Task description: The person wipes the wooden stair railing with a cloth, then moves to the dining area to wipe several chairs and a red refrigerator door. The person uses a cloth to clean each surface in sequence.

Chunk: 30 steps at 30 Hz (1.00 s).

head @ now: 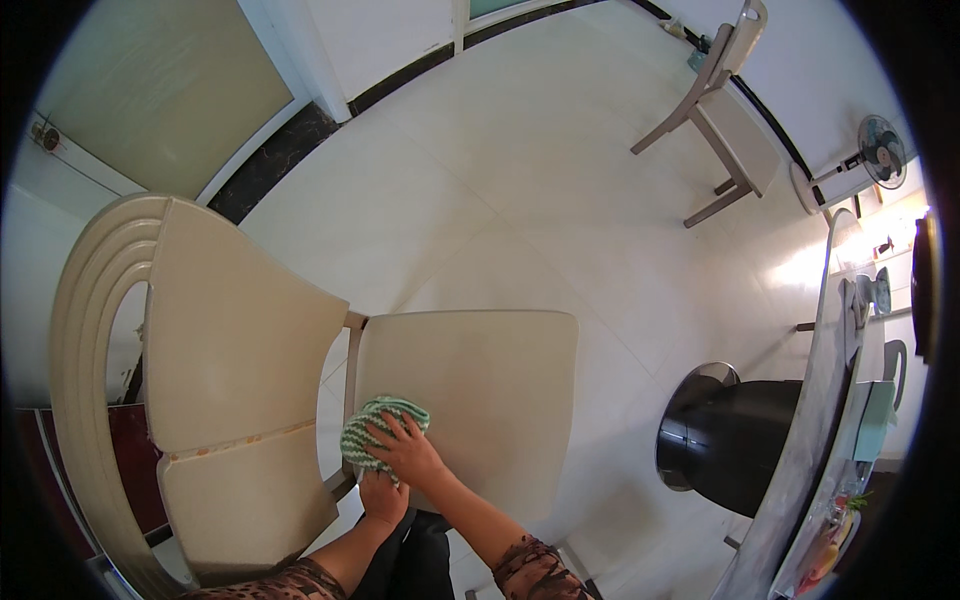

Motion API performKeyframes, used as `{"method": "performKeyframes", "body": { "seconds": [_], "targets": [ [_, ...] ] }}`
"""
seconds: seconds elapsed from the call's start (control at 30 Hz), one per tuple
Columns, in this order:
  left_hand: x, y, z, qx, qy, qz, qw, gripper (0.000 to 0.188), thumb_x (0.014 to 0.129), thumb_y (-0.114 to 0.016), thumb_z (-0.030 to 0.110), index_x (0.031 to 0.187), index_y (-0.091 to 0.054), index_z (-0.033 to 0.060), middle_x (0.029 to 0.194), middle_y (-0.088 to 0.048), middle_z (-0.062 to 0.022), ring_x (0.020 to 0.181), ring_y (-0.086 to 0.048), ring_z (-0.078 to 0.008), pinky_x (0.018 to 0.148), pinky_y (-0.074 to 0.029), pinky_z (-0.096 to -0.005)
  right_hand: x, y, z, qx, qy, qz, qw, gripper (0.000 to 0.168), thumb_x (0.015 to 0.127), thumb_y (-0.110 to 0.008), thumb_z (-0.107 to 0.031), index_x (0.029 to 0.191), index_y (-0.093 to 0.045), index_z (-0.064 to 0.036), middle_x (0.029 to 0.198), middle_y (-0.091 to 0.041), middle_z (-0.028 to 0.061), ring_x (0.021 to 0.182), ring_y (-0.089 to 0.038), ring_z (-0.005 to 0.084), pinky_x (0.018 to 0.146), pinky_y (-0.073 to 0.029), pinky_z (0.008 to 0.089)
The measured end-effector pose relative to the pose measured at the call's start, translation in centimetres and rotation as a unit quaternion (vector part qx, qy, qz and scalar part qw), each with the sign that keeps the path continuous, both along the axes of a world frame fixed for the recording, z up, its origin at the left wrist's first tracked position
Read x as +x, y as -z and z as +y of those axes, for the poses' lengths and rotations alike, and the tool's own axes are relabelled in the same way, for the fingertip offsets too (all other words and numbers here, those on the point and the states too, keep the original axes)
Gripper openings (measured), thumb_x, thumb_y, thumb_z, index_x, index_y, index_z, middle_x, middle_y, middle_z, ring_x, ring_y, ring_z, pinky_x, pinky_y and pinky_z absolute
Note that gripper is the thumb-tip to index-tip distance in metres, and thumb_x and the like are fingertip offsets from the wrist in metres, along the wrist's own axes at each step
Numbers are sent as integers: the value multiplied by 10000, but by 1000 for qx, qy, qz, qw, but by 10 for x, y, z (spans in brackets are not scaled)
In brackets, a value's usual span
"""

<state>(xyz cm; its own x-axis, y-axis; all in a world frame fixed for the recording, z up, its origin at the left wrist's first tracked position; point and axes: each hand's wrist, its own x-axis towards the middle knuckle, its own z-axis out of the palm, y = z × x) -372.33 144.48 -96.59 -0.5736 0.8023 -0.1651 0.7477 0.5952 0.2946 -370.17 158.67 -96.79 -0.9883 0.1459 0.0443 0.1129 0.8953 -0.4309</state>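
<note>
A green-and-white striped cloth (367,435) lies bunched at the rear edge of a beige chair seat (480,390), near the seat's near corner. My right hand (409,452) rests on top of the cloth, fingers spread over it. Just below, my left hand (384,496) is curled against the cloth's lower edge at the side of the seat; whether it pinches the fabric is hard to tell. The chair's broad beige backrest (240,337) stands to the left, with a worn seam across its lower part.
A second chair (731,135) stands at the upper right, near a fan (881,152). On the right are a table (795,450) bearing several items and a glossy black rounded pedestal (735,442). A frosted door panel (165,82) is at the upper left.
</note>
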Motion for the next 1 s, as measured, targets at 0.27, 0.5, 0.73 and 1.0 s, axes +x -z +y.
{"method": "performKeyframes", "body": {
  "seconds": [0.27, 0.5, 0.73, 1.0],
  "targets": [
    [-75, -27, 120, 78, -58, -45, 994, 201, 678, -610, 148, 797, -520, 14, 849, -512, -182, 788, -510, -355, 645, -389, -456, -32, -12, 82, 27, 252, -8, 967, 341, 715, -554, -172, 1047, -571, -244, 1254, -398, 43, 1166, -348, 254, 936, -280, 439],
    [-29, -24, 47, -239, 42, -171, 955, 220, 698, -522, 151, 857, -606, 24, 937, -528, -160, 887, -508, -317, 725, -420, -439, 43, -14, -36, -23, 294, -43, 955, 370, 652, -605, -159, 1017, -546, -175, 1040, -491, 92, 1004, -444, 280, 786, -354, 430],
    [-42, -134, 46, -36, 93, 6, 995, 174, 606, -617, 147, 735, -556, 48, 883, -484, -130, 898, -459, -301, 700, -386, -413, 23, 1, -93, -640, 286, -4, 714, 408, 775, -438, -248, 1165, -373, -147, 1137, -347, 90, 1049, -348, 312, 896, -305, 417],
    [-42, -262, -10, -3, 153, 62, 986, 49, 612, -533, 106, 621, -511, 64, 777, -470, -95, 767, -475, -257, 618, -349, -367, 2, -121, -173, -881, 264, 42, 391, 342, 748, -496, -169, 1078, -448, -92, 1054, -437, 123, 980, -407, 342, 831, -353, 423]
  ]
}}
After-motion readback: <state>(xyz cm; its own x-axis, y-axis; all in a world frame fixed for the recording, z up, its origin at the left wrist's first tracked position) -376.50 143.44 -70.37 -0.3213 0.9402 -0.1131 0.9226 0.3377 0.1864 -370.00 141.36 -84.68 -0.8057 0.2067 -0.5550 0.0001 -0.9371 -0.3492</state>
